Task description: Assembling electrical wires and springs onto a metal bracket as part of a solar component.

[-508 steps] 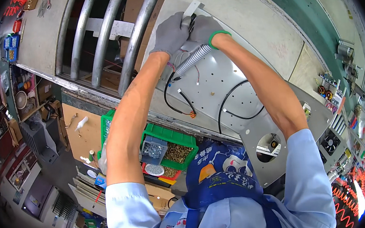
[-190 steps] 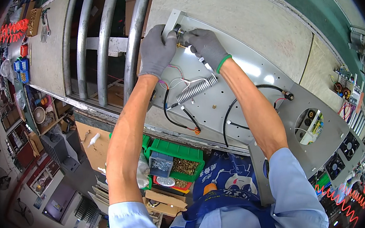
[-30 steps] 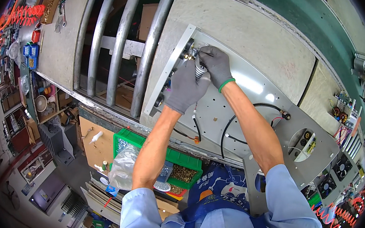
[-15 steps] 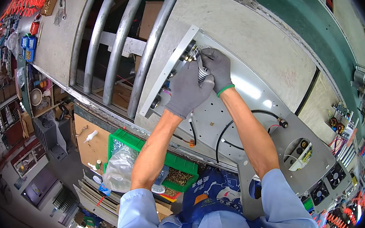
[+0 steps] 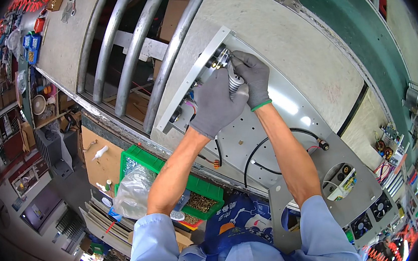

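Note:
Grey-gloved, my left hand is closed round a ribbed, pale grey piece whose exact kind I cannot make out. My right hand, in a grey glove with a green cuff, pinches close to the upper end of that piece; what its fingertips hold is hidden. Just beyond the fingers, shiny metal and brass-coloured fittings sit on the inner side of the upright end wall of a grey sheet-metal panel. The panel lies tilted across the bench under both hands.
A black cable with a round connector curves over the panel. Fans sit at its lower right. Metal roller bars span a gap at left. A green bin of small hardware stands below, with a clear plastic bag.
Both hands stay close together at the end-wall fittings. My right hand has shifted slightly to the right and up, and more of the shiny metal fitting shows.

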`<state>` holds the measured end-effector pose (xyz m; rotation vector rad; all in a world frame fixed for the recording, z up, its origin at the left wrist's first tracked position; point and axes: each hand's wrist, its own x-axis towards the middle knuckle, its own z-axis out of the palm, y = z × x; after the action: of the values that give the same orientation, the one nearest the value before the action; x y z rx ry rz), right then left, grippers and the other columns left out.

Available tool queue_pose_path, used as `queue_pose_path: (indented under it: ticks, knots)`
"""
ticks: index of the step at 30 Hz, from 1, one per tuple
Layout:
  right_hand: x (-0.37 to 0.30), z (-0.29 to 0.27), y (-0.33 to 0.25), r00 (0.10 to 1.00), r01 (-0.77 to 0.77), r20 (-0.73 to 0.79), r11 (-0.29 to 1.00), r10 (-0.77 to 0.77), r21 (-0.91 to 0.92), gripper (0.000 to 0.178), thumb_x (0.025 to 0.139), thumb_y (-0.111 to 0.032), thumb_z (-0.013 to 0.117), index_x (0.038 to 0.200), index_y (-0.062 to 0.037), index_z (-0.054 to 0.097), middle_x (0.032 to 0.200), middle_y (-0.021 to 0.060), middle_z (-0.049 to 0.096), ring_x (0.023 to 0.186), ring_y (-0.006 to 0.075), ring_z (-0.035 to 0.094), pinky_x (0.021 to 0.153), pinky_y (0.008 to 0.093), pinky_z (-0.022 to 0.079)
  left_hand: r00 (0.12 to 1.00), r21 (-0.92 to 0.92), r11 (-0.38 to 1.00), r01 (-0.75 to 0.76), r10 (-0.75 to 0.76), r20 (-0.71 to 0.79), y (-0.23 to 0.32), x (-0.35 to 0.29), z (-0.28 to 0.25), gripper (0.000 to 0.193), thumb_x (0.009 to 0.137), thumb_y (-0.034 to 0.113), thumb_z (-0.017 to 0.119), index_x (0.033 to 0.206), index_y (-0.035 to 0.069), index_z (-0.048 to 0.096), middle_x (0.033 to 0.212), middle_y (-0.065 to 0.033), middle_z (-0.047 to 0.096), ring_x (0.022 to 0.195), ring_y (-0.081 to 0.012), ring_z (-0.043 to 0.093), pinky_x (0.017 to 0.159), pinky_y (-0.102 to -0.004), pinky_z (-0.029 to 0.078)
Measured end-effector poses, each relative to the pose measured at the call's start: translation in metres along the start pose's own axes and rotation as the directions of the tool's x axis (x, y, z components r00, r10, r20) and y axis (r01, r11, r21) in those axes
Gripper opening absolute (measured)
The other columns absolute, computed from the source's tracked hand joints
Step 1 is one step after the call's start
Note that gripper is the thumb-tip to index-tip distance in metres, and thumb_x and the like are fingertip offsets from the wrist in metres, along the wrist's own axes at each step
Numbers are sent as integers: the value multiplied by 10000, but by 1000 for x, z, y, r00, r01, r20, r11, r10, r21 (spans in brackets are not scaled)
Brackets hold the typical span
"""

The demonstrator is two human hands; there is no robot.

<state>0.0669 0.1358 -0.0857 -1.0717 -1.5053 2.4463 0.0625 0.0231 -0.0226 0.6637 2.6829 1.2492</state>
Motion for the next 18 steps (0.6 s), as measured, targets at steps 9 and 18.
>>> queue_pose_path:
  ticks: [9, 18]
  knots:
    - [7, -6, 20, 999, 33, 12, 999, -34, 36, 197, 912, 3, 673, 1102, 44, 701, 981, 77, 725, 815, 107, 658, 739, 241, 550, 981, 299, 951, -81, 129, -145, -31, 21, -49, 477, 817, 226, 707, 1210, -15, 587, 1128, -238, 589, 974, -403, 610, 871, -461, 494]
    - [6, -2, 19, 999, 42, 14, 998, -43, 45, 184, 910, 13, 672, 1089, 42, 704, 991, 91, 727, 847, 117, 664, 758, 245, 552, 997, 172, 985, -20, 32, -71, -43, 22, -27, 418, 779, 162, 665, 1186, 69, 653, 1284, -220, 557, 1052, -386, 617, 855, -438, 535]
